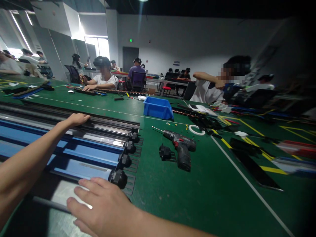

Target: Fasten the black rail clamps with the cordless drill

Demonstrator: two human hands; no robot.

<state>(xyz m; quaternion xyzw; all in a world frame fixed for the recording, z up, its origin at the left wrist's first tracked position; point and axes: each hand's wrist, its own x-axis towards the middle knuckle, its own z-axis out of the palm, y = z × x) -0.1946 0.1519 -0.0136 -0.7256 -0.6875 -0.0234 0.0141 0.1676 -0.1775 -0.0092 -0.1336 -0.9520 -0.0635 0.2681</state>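
Several long metal profiles with blue faces lie side by side on the green table, black round fittings at their right ends. My left hand rests on the dark profiles at the far side of the row, its fingers pointing right. Near the closest profile, my right hand is spread over a shiny metal surface, fingers apart and nothing in its grasp. To the right lie a cordless drill, its bit pointing left, and a loose black fitting.
Behind the drill stands a blue bin. A white ring and dark cables lie to its right, with a flat black panel farther right. Across the table, one person works at the left and another at the right.
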